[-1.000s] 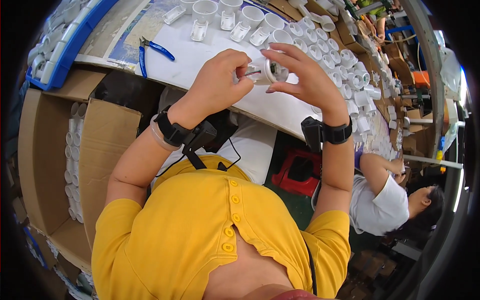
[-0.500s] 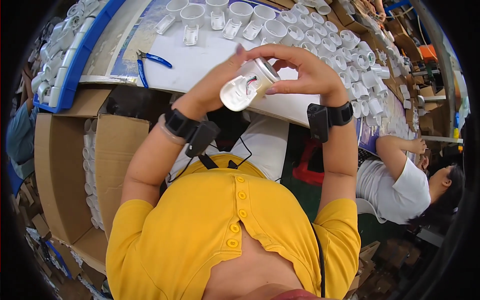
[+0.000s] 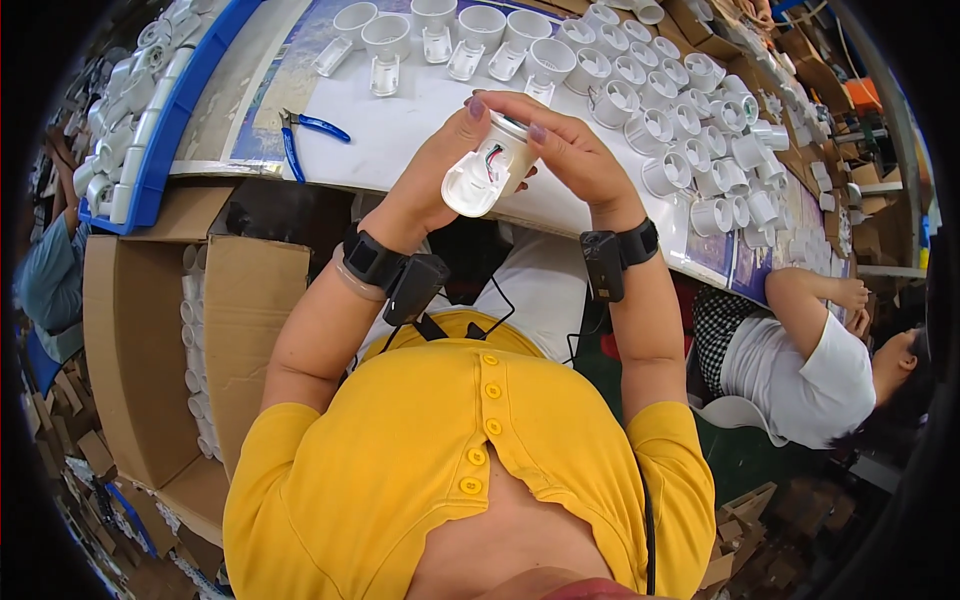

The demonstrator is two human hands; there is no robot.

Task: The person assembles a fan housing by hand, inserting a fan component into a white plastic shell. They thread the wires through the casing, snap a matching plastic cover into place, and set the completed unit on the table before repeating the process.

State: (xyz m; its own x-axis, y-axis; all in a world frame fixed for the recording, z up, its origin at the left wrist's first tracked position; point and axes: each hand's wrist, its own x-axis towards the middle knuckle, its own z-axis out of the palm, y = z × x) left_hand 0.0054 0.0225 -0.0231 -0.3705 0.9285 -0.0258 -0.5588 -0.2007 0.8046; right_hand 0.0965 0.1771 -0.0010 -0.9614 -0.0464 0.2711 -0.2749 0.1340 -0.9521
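Observation:
A white plastic cylindrical housing [image 3: 478, 188] with a rounded bracket end sits between my hands above the table's front edge. Thin red and dark wires show in the bracket's opening. My left hand [image 3: 440, 168] is closed round its left side, the thumb pointing up along it. From the right, my right hand [image 3: 572, 150] is bent over the housing's upper end, with fingers and thumb against it. The far side of the housing and some fingertips are hidden. Blue-handled cutting pliers [image 3: 294, 150] lie open on the table to the left.
White cup-shaped housings with brackets [image 3: 388, 45] stand in a row at the back; many more white cups [image 3: 665, 175] crowd the right. A blue tray [image 3: 165, 150] of white parts is at far left, above an open cardboard box [image 3: 140, 350]. Another person [image 3: 790, 370] sits at right.
My right hand has moved left and down, its fingers folding closer over the housing's top. The housing has turned more upright. My view has shifted slightly.

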